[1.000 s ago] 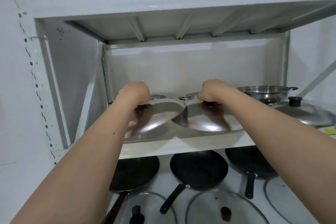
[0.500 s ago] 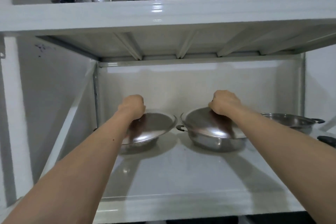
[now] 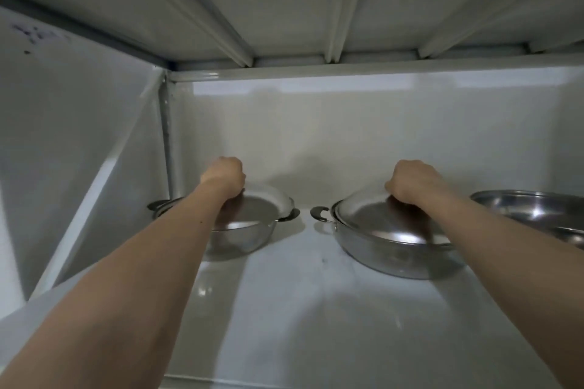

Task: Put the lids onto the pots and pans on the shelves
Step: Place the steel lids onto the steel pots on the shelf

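Two steel pots stand at the back of a white shelf. My left hand (image 3: 225, 177) is closed over the knob of a steel lid (image 3: 257, 210) that rests, slightly tilted, on the left pot (image 3: 240, 238). My right hand (image 3: 410, 180) grips the knob of a second steel lid (image 3: 376, 223), which sits on the right pot (image 3: 379, 257). Both knobs are hidden under my fingers. Black side handles stick out of each pot between the two.
A third steel pan (image 3: 537, 211) without a lid sits at the far right, close to my right forearm. The shelf board (image 3: 300, 319) stretches bare in front of the pots. The upper shelf's underside (image 3: 284, 9) hangs low overhead; a side panel (image 3: 79, 151) closes the left.
Both hands carried the lids from the shelf's front edge back onto the two pots. The view has moved in under the upper shelf, so the lower shelf is out of sight.
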Available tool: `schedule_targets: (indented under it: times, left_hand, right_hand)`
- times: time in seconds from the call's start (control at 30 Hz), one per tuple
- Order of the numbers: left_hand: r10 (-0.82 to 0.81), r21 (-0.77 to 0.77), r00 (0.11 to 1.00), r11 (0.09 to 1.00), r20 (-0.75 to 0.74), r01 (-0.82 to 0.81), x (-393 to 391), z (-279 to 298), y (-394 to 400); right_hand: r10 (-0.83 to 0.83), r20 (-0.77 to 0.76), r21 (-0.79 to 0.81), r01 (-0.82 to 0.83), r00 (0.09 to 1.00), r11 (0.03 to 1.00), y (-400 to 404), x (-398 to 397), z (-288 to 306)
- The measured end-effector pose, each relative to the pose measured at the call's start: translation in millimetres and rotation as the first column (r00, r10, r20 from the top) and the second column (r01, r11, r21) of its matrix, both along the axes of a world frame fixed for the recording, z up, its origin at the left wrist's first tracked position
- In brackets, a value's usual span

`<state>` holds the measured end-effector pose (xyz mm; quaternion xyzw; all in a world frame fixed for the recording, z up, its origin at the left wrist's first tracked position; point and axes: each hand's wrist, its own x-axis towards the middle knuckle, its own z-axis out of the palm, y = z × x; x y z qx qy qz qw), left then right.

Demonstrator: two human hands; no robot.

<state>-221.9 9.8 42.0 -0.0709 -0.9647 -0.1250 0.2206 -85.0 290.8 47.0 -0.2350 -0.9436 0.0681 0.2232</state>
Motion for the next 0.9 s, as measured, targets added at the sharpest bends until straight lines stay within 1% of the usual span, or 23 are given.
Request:
schedule_targets:
  times: [0.17, 0.43, 0.63, 0.9]
  left_hand:
    - [0.020, -0.045, 0.999, 0.999, -0.048, -0.022, -7.0, -5.4, -8.9]
    - [-0.013, -0.073, 0.997, 0.997, -0.077, 0.007, -21.3, -8.7, -29.5]
    - [-0.053, -0.046, 0.992, 0.998, -0.113, 0.048, -20.6, -11.7, -30.9]
    - [-0.058, -0.011, 0.994, 0.998, -0.093, 0.057, -21.2, -16.1, -28.8]
  right_hand:
    - [-0.003, -0.005, -0.007, 0.003, 1.000, 1.000, -1.3, -1.9, -3.1]
    - [0.015, -0.005, -0.033, -0.015, 1.000, 0.999, -5.6, 4.2, -3.5]
    - [0.021, -0.013, -0.038, -0.021, 1.000, 0.999, -3.8, 1.8, -5.7]
    - [-0.019, -0.025, -0.039, 0.018, 1.000, 0.999, -3.9, -3.3, -10.1]
